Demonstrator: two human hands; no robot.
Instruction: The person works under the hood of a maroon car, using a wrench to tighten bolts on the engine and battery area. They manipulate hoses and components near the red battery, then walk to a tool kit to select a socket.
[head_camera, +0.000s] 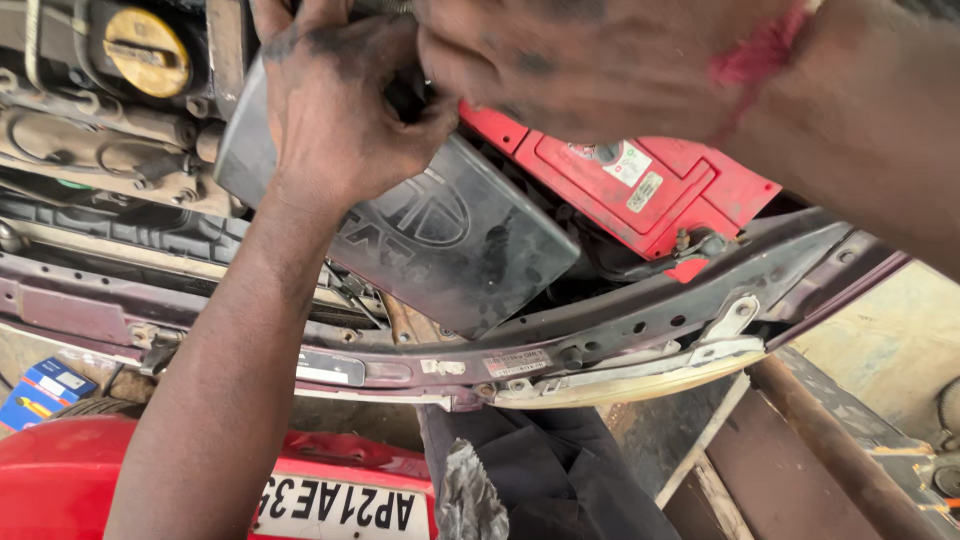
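Left hand (335, 100), smudged with grease, was curled with fingers bent inward at the top edge of the black cover (440, 235); what the fingertips pinched sat in shadow and could not be told. Right hand (590, 60) came in from upper right, blurred, knuckles closed over the same spot, touching or nearly touching the left; its grip could not be told either. A red thread (760, 50) ringed the right wrist. The cover lay in the engine bay, tilted, its long axis running from upper left to lower right, lower corner pointing toward the front crossmember (620, 335). Just right of it, partly tucked behind, sat the red battery (640, 185), with white labels on its top. A yellow cap (147, 50) stood at upper left, well apart from the hands. Below the crossmember: dark cloth (540, 470), a red bumper (60, 480) with a white plate (340, 508), and a small blue box (42, 388) at far left.
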